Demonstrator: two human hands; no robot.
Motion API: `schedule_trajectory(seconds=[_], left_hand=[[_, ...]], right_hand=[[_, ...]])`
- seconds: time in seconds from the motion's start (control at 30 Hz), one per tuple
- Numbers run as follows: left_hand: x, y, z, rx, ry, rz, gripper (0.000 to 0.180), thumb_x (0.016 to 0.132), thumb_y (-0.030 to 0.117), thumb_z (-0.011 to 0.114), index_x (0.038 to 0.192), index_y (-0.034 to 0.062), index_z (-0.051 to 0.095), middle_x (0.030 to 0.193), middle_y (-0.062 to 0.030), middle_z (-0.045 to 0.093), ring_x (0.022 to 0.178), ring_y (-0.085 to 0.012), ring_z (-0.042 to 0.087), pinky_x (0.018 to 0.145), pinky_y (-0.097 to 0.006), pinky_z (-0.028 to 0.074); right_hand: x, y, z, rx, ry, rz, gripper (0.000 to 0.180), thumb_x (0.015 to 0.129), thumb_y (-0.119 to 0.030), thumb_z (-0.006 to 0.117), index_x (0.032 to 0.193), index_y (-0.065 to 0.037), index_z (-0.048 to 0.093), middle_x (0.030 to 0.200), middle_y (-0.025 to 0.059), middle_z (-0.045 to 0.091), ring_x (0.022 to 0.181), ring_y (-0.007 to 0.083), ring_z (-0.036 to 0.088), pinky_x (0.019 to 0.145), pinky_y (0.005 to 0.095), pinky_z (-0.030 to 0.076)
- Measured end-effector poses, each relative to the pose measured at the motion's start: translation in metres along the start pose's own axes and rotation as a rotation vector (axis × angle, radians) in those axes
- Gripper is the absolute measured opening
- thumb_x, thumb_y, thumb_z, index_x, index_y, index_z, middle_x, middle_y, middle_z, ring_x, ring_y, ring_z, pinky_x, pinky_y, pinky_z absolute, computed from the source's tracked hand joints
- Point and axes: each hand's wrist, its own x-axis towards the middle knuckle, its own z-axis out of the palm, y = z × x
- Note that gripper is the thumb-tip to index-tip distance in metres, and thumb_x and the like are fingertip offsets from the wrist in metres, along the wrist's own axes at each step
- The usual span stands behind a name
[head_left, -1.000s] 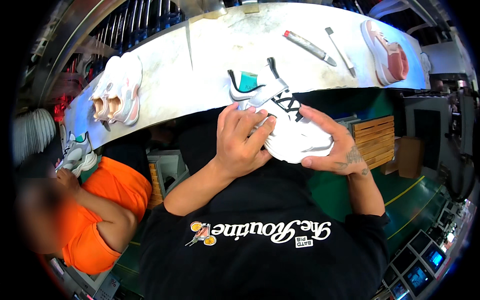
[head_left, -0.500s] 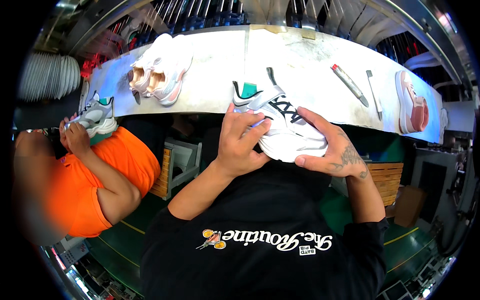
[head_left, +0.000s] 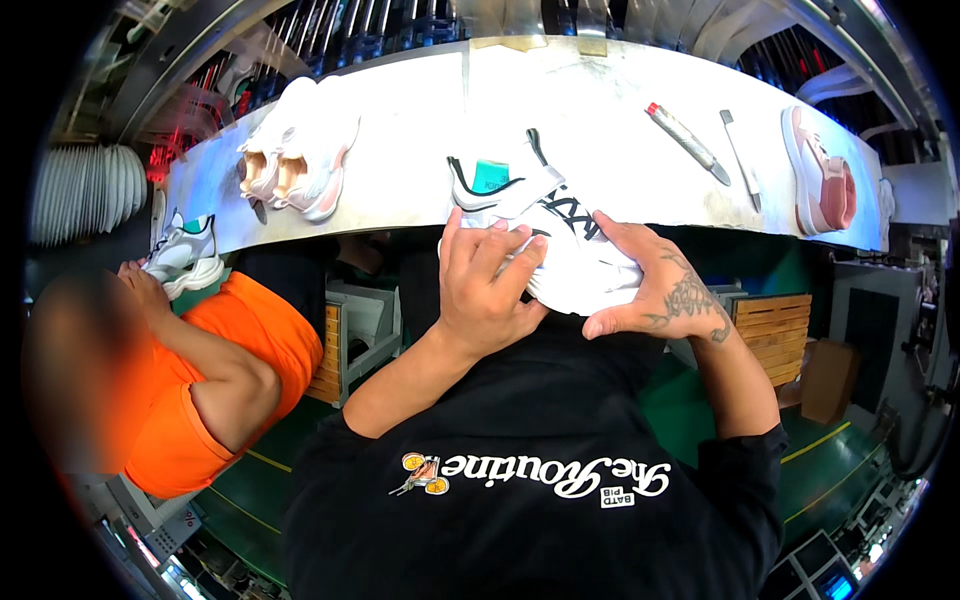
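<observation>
A white sneaker [head_left: 585, 272] with black laces, black collar trim and a green patch inside the collar is held at the near edge of the worktable. Its toe points right and its heel left. My left hand [head_left: 488, 285] is closed around the heel half, with fingers over the side and the thumb low by the sole. Around the toe curves my right hand [head_left: 672, 288], its fingers on the upper and its thumb at the sole's near edge. The fingers cover part of the shoe's side.
On the white worktable [head_left: 400, 110] lie a pair of white-pink sneakers [head_left: 300, 160], a red-capped marker [head_left: 688, 143], a slim white tool [head_left: 740, 160] and a pink-white sneaker [head_left: 820, 175]. At left, a co-worker in an orange shirt [head_left: 255, 350] handles a grey-white sneaker [head_left: 185, 255].
The view has shifted slightly. My right thumb sits lower and looser at the toe's edge, while the left hand keeps its hold. The co-worker's head and arm have moved toward the table.
</observation>
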Motion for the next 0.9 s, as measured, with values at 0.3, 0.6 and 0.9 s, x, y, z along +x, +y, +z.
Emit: schedule_trajectory(seconds=[0.3, 0.6, 0.9], left_hand=[[0.002, 0.0, 0.0, 0.0, -0.017, -0.005, 0.054, 0.064, 0.025, 0.094, 0.114, 0.0104, 0.08, 0.115, -0.0084, 0.071, 0.107, -0.0349, 0.068, 0.112, -0.069, 0.044], [-0.006, 0.001, 0.007, 0.041, 0.029, 0.007, 0.053, 0.064, 0.026, 0.095, 0.112, 0.0087, 0.081, 0.115, -0.0078, 0.071, 0.101, -0.0336, 0.067, 0.113, -0.069, 0.044], [-0.014, 0.001, 0.015, 0.053, 0.037, 0.013, 0.05, 0.064, 0.022, 0.089, 0.112, 0.0097, 0.081, 0.113, -0.0053, 0.072, 0.098, -0.0304, 0.065, 0.115, -0.072, 0.04]], right_hand=[[0.0, -0.009, 0.002, 0.087, 0.036, 0.064, 0.121, 0.071, -0.062, 0.097, 0.158, 0.01, 0.052, 0.143, 0.0316, 0.064, 0.136, 0.0431, 0.061, 0.118, 0.0476, 0.048], [0.001, 0.002, 0.006, 0.046, 0.061, -0.01, 0.121, 0.072, -0.059, 0.099, 0.161, 0.008, 0.049, 0.136, 0.0268, 0.065, 0.124, 0.0391, 0.065, 0.112, 0.0467, 0.051], [0.004, -0.017, 0.014, -0.251, 0.097, 0.021, 0.139, 0.065, -0.086, 0.089, 0.153, 0.015, 0.052, 0.133, 0.0297, 0.069, 0.125, 0.0416, 0.066, 0.111, 0.0481, 0.052]])
